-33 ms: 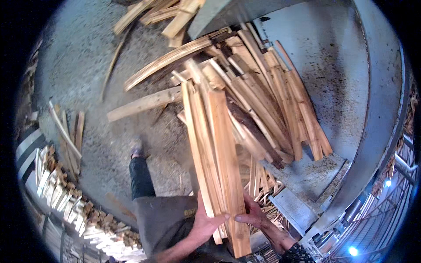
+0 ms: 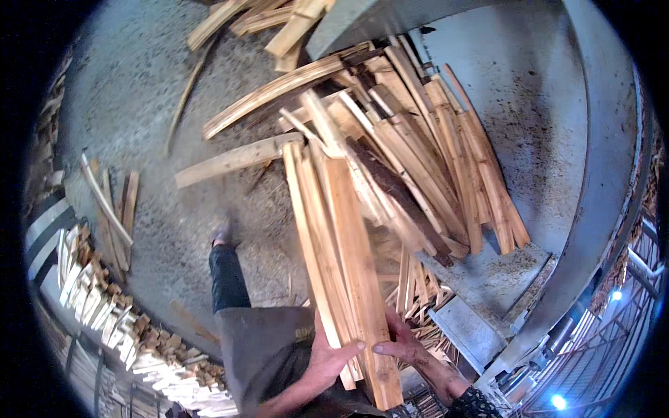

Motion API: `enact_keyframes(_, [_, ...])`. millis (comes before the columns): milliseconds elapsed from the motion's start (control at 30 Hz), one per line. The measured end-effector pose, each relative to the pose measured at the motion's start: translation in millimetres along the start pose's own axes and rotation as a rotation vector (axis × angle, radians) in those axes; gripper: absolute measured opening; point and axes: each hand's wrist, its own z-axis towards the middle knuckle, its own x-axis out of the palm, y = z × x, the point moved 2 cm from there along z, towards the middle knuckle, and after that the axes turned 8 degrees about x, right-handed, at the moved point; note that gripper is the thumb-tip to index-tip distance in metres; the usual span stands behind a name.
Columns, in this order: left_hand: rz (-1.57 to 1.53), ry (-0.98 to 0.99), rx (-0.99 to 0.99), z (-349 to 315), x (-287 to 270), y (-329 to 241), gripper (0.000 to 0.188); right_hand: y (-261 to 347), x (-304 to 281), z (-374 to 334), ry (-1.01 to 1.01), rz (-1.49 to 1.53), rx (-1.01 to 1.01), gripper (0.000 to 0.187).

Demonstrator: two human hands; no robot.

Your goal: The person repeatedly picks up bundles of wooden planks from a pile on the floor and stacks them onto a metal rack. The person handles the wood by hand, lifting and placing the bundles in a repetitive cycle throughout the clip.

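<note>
Between my two hands is a bundle of long split wood pieces (image 2: 352, 272), pointing away from me. My left hand (image 2: 331, 355) grips its left side near the close end, thumb on top. On the right side, my right hand (image 2: 401, 341) is closed round the wide piece, its thumb almost meeting the left one. The fingers under the bundle are hidden. Just beyond the bundle's far end lies a heap of split wood (image 2: 418, 160), some pieces with dark bark, partly on a grey metal surface (image 2: 536, 132).
A curved metal rim (image 2: 605, 174) bounds the right side. Loose sticks (image 2: 118, 216) lie on the rough floor (image 2: 153, 139) at left, and more wood (image 2: 293, 31) lies at the top. Stacked wood (image 2: 132, 334) lines the lower left. A trousered leg (image 2: 228, 279) stands beside my dark apron (image 2: 265, 348).
The bundle's far end has dropped slightly toward me, while both hands keep their grip. The surroundings have shifted a little to the right in view.
</note>
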Motion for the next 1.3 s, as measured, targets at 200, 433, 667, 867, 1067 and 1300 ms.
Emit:
enact_keyframes(200, [-0.212,-0.161,-0.326,-4.0,-76.0,26.9,0.063,-74.8,9.7,73.8,0.140,-0.143,0.024,0.085])
enact_keyframes(433, [-0.352,-0.268,-0.530,42.6,-153.5,56.9,0.053,-110.0,45.2,181.9,0.086,0.188,0.083,0.077])
enact_keyframes(667, [-0.181,-0.204,-0.307,5.7,-139.2,-5.4,0.065,-84.0,97.8,120.7,-0.140,0.082,0.105,0.075])
enact_keyframes(867, [0.027,-0.105,-0.142,9.9,-141.9,-80.2,0.072,6.7,151.8,106.7,-0.137,-0.230,-0.211,0.080])
enact_keyframes(1067, [0.232,-0.187,0.043,138.7,-226.8,-136.2,0.041,102.3,188.7,258.6,-0.093,-0.441,-0.592,0.080])
enact_keyframes(1300, [-0.009,-0.132,0.076,267.4,-348.7,-133.1,0.052,114.4,209.3,426.0,0.036,-0.282,-0.625,0.093])
